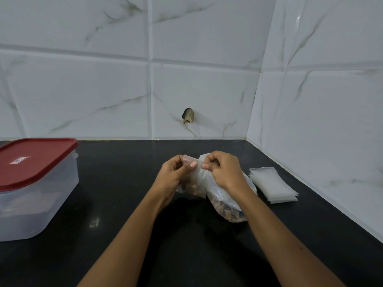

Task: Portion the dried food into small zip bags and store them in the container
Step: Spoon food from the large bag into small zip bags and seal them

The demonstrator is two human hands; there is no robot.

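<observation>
A small clear zip bag (194, 179) with brown dried food in its bottom hangs between both hands above the black counter. My left hand (176, 172) pinches the bag's top strip at its left end. My right hand (222, 170) pinches the same strip at its right end. Behind and under my right hand lies a larger clear plastic bag of dried food (230, 208). A stack of empty small zip bags (273, 184) lies flat to the right. A clear plastic container (39, 204) with a red lid (35, 160) stands at the left, lid on.
The black counter (128, 183) runs into a corner of white marble tile walls at the back and right. A small dark broken spot (188, 115) marks the back wall. The container's edge runs out of the frame at the left.
</observation>
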